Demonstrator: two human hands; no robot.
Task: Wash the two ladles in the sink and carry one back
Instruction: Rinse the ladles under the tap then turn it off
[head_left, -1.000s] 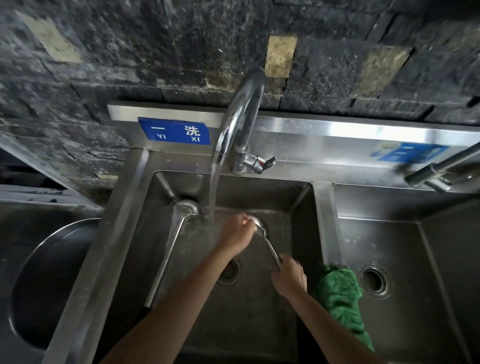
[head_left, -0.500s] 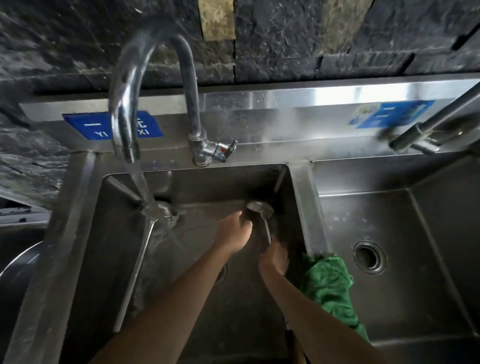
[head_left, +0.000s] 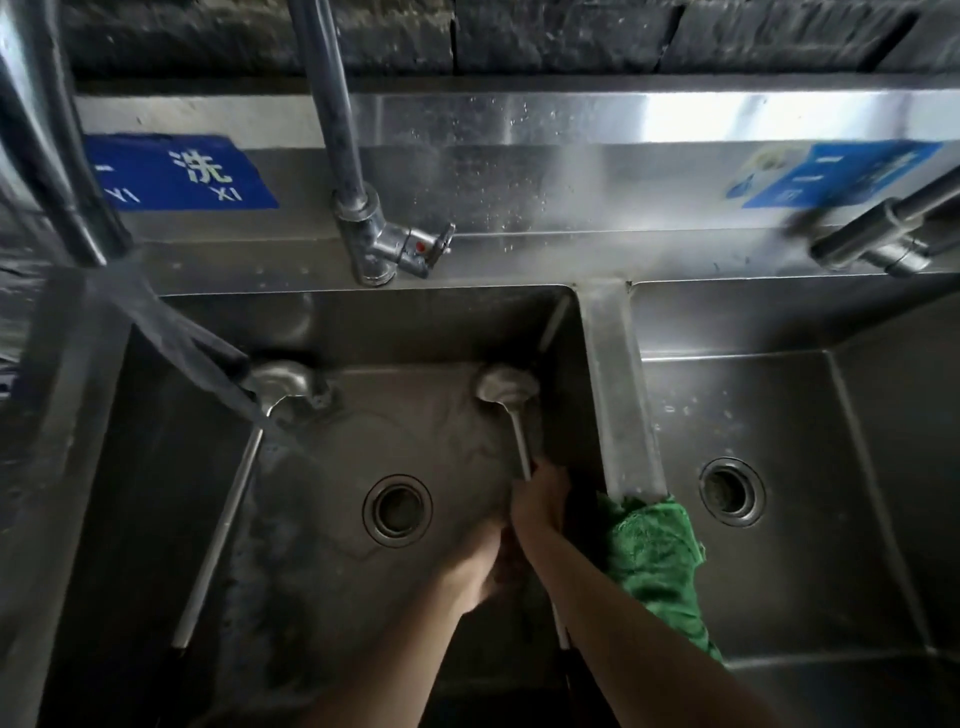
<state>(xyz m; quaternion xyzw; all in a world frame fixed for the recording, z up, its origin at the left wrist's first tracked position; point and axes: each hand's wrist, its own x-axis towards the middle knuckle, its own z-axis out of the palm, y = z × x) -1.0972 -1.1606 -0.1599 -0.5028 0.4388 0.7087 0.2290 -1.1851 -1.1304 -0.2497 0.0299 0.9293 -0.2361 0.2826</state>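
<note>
Down in the left basin (head_left: 171, 467), the right hand (head_left: 540, 499) is wrapped around the handle of a steel ladle (head_left: 511, 400), fingers curled on the thin shaft just below the middle. That ladle lies along the basin's right wall, its dull grey bowl up at the far corner and its handle end running back under the wrist. The left hand (head_left: 478, 564) sits just beside and beneath the right forearm, close against the same handle; whether its fingers grip it or only rest there, I cannot tell, since they are tucked behind the other arm.

Over on the left lies the second ladle (head_left: 283, 387), long handle slanting toward the near edge, bowl at the far wall, with the stream of water (head_left: 182, 348) landing right on it. Splashes blur the bowl's rim.

Between the two ladles sits the round drain (head_left: 397, 512), wet floor all around it. A green cloth (head_left: 657, 556) drapes over the divider (head_left: 621, 389), touching the right arm. Beyond it, the right basin (head_left: 857, 493) has its own drain.

Farther back, the faucet (head_left: 371, 228) rises from the ledge, its spout cut off at the top and returning at the left edge. A blue sign (head_left: 179, 174) marks the backsplash, another at right is smeared and unreadable, and a second tap (head_left: 883, 234) juts in from the right.
</note>
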